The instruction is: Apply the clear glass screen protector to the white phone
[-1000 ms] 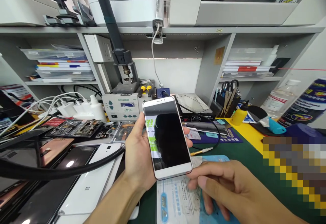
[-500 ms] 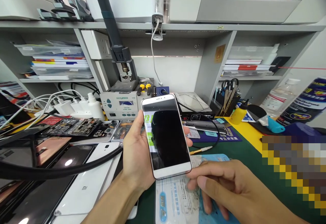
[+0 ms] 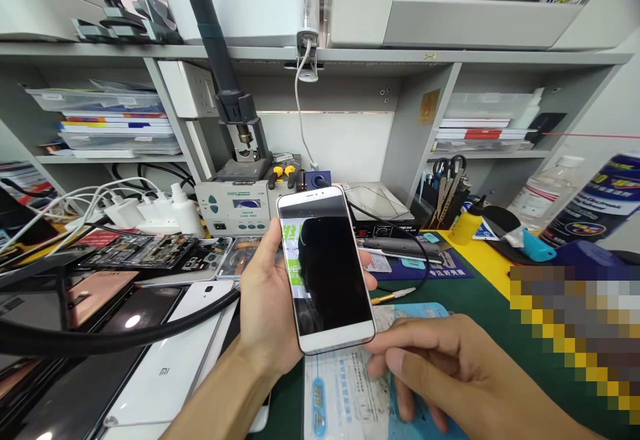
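At centre, the left hand (image 3: 267,303) clasps the white phone (image 3: 330,270), which might slip if the right hand (image 3: 445,363), lower right, loosely spread, pushed its corner.

I log: phone (image 3: 333,273), in left hand (image 3: 265,307); right hand (image 3: 450,360), by its lower corner; other phones (image 3: 167,360), left; control unit (image 3: 235,208), behind; scissors (image 3: 447,190), right rear.
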Demonstrator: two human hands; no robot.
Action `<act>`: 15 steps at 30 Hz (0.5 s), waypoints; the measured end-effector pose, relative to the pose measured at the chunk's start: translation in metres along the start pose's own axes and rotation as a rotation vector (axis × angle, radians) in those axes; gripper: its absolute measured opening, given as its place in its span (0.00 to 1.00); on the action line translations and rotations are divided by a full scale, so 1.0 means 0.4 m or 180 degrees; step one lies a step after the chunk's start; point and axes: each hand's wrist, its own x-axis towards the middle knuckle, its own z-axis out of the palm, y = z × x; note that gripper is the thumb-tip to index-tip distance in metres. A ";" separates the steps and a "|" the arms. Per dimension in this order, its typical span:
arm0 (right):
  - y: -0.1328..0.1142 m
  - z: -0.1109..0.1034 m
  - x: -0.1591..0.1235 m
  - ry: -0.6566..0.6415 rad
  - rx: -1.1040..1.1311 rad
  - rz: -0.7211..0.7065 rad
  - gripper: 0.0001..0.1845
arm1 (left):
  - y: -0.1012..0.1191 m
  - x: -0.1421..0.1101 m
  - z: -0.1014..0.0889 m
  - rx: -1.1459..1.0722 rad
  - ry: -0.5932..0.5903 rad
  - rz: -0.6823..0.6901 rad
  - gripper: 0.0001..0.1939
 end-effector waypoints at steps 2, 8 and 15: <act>-0.004 0.001 0.000 0.0016 -0.0006 0.0026 0.16 | 0.000 0.000 0.001 0.0010 0.0000 0.0004 0.41; -0.016 0.004 -0.003 0.0017 -0.0029 0.0024 0.15 | 0.000 -0.001 0.002 -0.0040 -0.0020 -0.0017 0.41; -0.013 0.005 -0.004 0.0045 0.0022 0.0007 0.14 | 0.000 0.000 0.005 -0.0030 -0.0014 -0.0008 0.41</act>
